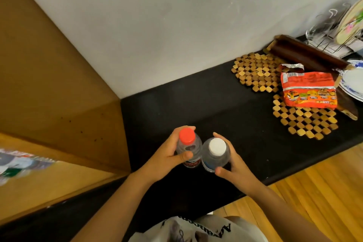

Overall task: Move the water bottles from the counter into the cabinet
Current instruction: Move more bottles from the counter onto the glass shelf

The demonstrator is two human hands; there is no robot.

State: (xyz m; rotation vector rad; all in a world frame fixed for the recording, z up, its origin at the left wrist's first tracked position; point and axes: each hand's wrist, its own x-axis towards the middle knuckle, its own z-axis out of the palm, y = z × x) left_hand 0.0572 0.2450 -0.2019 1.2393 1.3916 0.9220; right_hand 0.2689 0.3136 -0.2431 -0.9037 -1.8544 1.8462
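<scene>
Two clear water bottles stand upright side by side on the black counter (196,108), near its front edge. The red-capped bottle (187,136) is on the left, and my left hand (167,153) grips it with fingers behind and thumb in front. The white-capped bottle (217,148) touches it on the right, and my right hand (233,161) curls round its right side. The wooden cabinet (49,94) rises at the left, with its open door (39,180) swung out at the lower left.
Two wooden trivets (255,72) lie at the back right, an orange noodle packet (309,89) on top of them. Behind are a dark wooden tray (306,55), stacked plates (353,82) and a wire dish rack (334,31). Wooden floor (324,192) shows at lower right.
</scene>
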